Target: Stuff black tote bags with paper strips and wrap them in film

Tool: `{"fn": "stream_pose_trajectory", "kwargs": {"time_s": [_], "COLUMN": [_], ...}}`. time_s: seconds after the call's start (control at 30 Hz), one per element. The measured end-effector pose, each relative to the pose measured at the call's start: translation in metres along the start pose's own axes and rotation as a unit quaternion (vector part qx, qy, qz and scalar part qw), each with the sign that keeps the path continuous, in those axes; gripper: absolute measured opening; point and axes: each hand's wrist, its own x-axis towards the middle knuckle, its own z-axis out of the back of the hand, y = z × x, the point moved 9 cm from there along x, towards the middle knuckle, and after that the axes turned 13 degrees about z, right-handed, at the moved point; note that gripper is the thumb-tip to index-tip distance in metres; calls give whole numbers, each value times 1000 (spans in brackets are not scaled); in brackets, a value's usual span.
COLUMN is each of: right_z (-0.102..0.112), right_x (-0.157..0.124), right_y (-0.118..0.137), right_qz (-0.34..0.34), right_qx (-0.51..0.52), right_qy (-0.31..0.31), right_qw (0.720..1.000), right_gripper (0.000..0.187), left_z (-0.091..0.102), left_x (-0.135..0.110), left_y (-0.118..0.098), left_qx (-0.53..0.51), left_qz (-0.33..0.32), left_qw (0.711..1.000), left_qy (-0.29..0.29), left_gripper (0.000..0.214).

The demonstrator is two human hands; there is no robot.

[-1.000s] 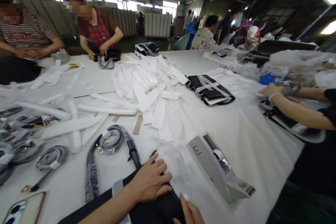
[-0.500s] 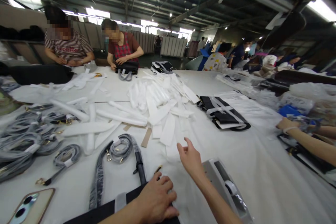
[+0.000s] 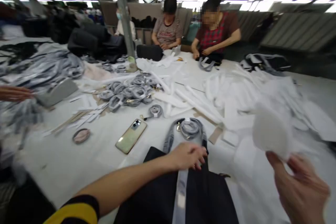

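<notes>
Shifted from empty reach to clamping a white sheet (image 3: 270, 131) in right hand (image 3: 301, 187) (best pinched lightly against creasing), with left hand (image 3: 185, 156), grip unclear, over black bag (image 3: 212, 196) on table (image 3: 97, 157).

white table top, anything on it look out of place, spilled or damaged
Mildly, yes: the pale green rectangular phone lies askew among work materials, left of the smooth black bag and near a small coiled grey strap. The flat white strips are heaped untidily. No spill or clear damage shows, though blur hides fine detail.
</notes>
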Motion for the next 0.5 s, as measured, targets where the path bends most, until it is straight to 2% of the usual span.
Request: {"fn": "stream_pose_trajectory", "kwargs": {"time_s": [0.07,0.13,0.2,0.3,0.37,0.4,0.43,0.47,0.5], "right_z": [-6,-13,-22,-46,-65,-74,-84,-93,-102], "right_x": [0,-16,-36,-64,-78,-84,-91,-100,-112], "right_y": [75,155,223,292,317,326,333,339,346], "right_qz": [186,336,424,492,502,498,495,500,513], "right_qx": [63,153,209,247,242,237,234,233,235], "right_qy": [39,60,61,81,111,136,171,219,276], "right_qw": [980,927,879,831,823,823,819,805,778], "right_gripper": [24,25,30,37,37,36,39,47,58], "left_z": [38,48,44,37,50,63,79,93,102], "left_x": [-30,-67,-106,-153,-178,-190,-203,-217,-229], "left_y": [22,43,59,81,103,117,133,150,166], "left_qx": [-112,-237,-339,-388,-418,-445,-482,-523,-564], "left_qz": [71,120,129,81,50,40,35,38,46], "left_qw": [991,959,918,900,900,893,875,845,810], "left_qy": [29,103,163,180,111,45,-33,-104,-157], "left_gripper": [82,87,83,65,53,47,41,35,30]}}
